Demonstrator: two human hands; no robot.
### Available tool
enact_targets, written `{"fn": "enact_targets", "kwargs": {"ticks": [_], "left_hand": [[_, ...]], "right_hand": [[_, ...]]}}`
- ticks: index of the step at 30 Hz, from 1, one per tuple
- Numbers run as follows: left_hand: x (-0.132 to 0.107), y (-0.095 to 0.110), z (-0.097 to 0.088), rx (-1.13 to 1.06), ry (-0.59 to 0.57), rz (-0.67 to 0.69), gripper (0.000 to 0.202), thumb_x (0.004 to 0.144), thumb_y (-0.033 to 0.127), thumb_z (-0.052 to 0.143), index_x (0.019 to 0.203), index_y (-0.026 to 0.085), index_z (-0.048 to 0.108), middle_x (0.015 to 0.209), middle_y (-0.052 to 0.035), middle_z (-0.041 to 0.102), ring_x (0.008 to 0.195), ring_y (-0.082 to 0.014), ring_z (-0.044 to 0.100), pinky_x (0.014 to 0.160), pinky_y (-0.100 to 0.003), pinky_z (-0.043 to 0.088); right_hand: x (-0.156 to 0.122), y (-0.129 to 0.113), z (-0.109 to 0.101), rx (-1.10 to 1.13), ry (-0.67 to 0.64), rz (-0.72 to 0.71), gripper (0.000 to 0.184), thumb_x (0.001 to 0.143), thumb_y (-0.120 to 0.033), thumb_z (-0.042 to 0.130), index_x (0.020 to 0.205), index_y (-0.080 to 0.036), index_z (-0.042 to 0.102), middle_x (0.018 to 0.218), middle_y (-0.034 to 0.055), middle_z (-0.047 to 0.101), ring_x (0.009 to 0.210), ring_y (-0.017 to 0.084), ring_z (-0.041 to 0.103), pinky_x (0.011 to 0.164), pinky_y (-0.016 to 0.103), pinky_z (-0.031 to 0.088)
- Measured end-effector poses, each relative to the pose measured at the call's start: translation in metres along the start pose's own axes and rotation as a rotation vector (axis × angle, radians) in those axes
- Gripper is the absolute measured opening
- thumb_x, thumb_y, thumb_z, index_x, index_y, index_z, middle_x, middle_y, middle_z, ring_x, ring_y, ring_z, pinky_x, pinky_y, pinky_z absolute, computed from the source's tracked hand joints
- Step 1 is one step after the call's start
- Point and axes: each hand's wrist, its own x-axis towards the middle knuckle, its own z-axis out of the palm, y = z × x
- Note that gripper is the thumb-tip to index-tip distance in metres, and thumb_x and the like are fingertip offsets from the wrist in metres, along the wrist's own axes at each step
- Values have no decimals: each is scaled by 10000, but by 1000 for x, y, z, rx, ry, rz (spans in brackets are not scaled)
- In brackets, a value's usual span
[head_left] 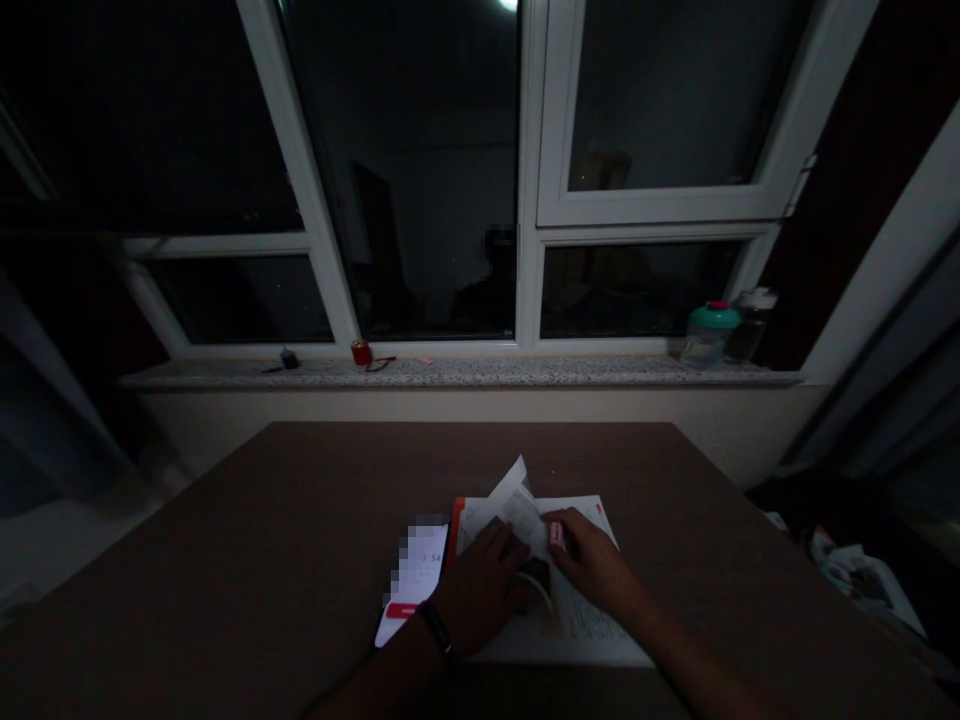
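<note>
A printed booklet or stack of papers (581, 620) lies on the brown table (262, 540), near its front edge. My left hand (480, 590) rests on the papers with its fingers pressed down on a folded sheet (510, 500) that sticks up at the back. My right hand (592, 565) pinches the same sheet from the right. A black band sits on my left wrist. Just left of my left hand lies a lit phone (416, 590), screen up. The room is dark and fine detail on the papers is lost.
A stone window sill (465, 372) runs behind the table, under a white-framed window. On it stand a small red object (361, 352), a small dark item (289, 358), and at the right a teal-lidded jar (709, 335) beside a dark bottle (752, 322). Clutter lies on the floor at the right.
</note>
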Motion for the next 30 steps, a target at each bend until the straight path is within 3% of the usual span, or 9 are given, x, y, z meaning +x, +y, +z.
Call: {"fn": "enact_targets", "kwargs": {"ticks": [3, 7, 12, 30], "left_hand": [[1, -2, 2, 9, -23, -19, 554, 885, 310, 687, 1394, 221, 487, 1506, -141, 359, 1390, -336, 300, 1095, -523, 325], [1, -4, 6, 13, -23, -14, 599, 865, 287, 694, 1412, 234, 455, 1518, -129, 343, 1400, -336, 280, 1096, -542, 312], [1, -4, 6, 15, -15, -29, 596, 845, 263, 712, 1390, 240, 471, 1510, -119, 356, 1396, -331, 286, 1100, -530, 311], [1, 3, 13, 8, 54, -20, 540, 849, 326, 701, 1335, 238, 486, 1475, -105, 384, 1398, -331, 257, 1114, -532, 288]], "right_hand": [[-1, -1, -1, -14, 13, 32, 289, 852, -208, 511, 1141, -212, 516, 933, 35, 640, 814, 196, 608, 733, 294, 462], [2, 3, 1, 0, 66, 2, 63, 866, -211, 498, 897, -214, 553, 800, 9, 603, 692, 165, 567, 636, 259, 422], [5, 6, 9, 120, 64, 55, 56, 873, -264, 531, 886, -218, 560, 664, -33, 544, 613, 153, 537, 566, 234, 395], [6, 8, 7, 139, -74, 17, 97, 801, -161, 582, 781, -211, 502, 717, -33, 574, 640, 135, 514, 581, 213, 359]]}}
